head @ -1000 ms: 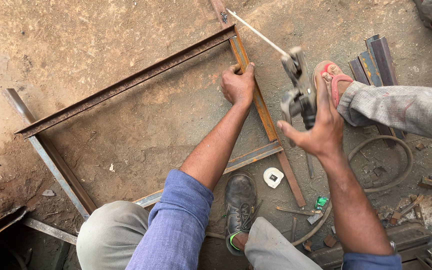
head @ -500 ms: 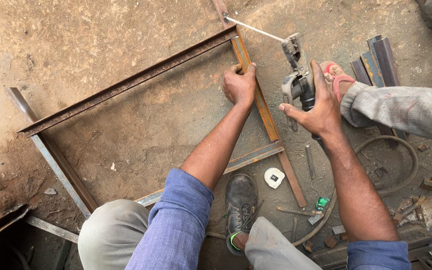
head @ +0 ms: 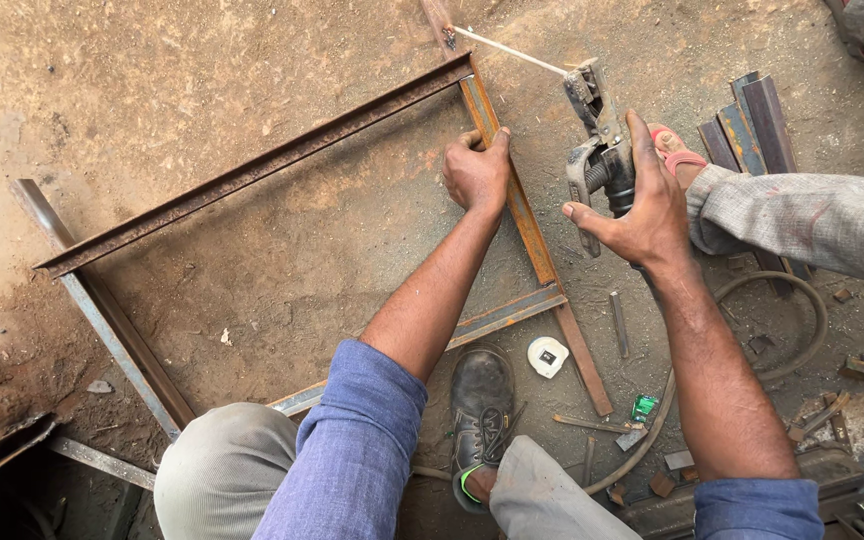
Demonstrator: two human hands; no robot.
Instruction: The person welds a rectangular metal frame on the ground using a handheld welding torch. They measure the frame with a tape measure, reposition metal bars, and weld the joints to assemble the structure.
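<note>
Our left hand (head: 479, 172) is clenched over the rusty right-hand bar (head: 524, 215) of a steel angle frame (head: 252, 172) lying flat on the dirt floor (head: 202, 70), gripping it a little below the top corner. Our right hand (head: 640, 200) is wrapped around the black handle of a welding holder (head: 597, 130), thumb stretched out to the left, just beside the bar and to the right of the left hand. A thin white rod (head: 507, 50) is clamped in the metal head of the holder and slants up and left, its tip touching the top corner of the frame where two bars meet. A thick cable (head: 752, 340) curves away from under our right wrist across the ground. Our black shoe (head: 480, 410) rests on the lower bar of the frame, with a small white tape measure (head: 548, 356) lying just beside it. To the right, another person's grey sleeve (head: 802, 220) reaches in, close to our right hand, beside a stack of short steel pieces (head: 752, 115). Small metal scraps (head: 642, 425) lie scattered near our right forearm.
</note>
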